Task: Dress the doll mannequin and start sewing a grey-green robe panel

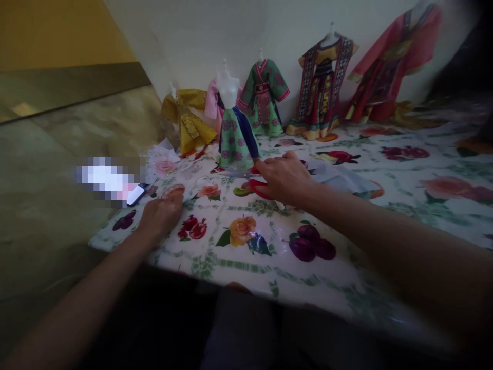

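Note:
My right hand (283, 177) is closed over the red handles of a pair of scissors (260, 189), whose blades lie low over the table and point left. Just behind the blades stands a small white dress form (228, 92) with a bare top and a green flowered skirt (233, 139) with a dark blue band. A pale blue-grey piece of cloth (342, 177) lies right of my right hand. Near the table's left edge, my left hand (164, 210) rests with its fingers curled; what they hold, if anything, is hidden.
Along the wall stand dressed forms: a yellow dress (188, 121), a green robe (265, 95), a patterned outfit (323, 85) and a red robe (396, 67). Clear plastic packets (164, 159) and a lit phone (135, 195) lie at left on the fruit-print tablecloth (231, 252).

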### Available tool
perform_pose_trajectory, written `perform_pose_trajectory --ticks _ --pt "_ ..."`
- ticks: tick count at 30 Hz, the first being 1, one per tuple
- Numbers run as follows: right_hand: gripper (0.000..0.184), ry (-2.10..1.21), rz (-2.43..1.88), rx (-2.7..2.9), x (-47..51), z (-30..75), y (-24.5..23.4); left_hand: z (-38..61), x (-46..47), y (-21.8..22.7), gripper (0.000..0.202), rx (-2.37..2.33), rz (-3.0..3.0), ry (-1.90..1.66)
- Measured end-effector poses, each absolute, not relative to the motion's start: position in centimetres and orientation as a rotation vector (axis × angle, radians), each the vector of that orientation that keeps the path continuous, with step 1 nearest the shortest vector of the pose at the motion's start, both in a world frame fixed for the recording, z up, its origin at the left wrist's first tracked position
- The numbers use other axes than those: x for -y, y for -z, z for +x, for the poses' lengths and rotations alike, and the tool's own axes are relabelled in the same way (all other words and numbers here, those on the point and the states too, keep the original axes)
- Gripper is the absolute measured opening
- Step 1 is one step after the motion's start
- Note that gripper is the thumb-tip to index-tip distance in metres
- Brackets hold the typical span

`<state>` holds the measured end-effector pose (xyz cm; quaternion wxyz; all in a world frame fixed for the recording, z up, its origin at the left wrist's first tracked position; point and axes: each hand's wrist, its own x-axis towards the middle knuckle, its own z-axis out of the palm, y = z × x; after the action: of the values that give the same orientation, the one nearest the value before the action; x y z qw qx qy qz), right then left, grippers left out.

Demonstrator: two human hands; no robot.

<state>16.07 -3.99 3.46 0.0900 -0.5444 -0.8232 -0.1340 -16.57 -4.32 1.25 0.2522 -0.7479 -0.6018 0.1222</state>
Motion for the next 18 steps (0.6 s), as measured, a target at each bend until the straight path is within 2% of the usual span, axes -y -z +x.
perform_pose_trajectory --ticks 3,10,18 --pt "0.038 0.401 -1.627 2.449 4.2 16.0 -3.6 -17.0 4.5 -1.0 0.045 1.723 -2.039 -0.192" --pt "0.04 0.4 -1.627 2.459 4.1 16.0 -3.6 -19.4 4.0 -1.7 0.046 2.034 -2.133 0.52" --pt "0.044 0.429 -1.638 2.458 3.9 16.0 -3.1 -20.0 3.0 -1.4 0.044 2.156 -2.176 0.654"
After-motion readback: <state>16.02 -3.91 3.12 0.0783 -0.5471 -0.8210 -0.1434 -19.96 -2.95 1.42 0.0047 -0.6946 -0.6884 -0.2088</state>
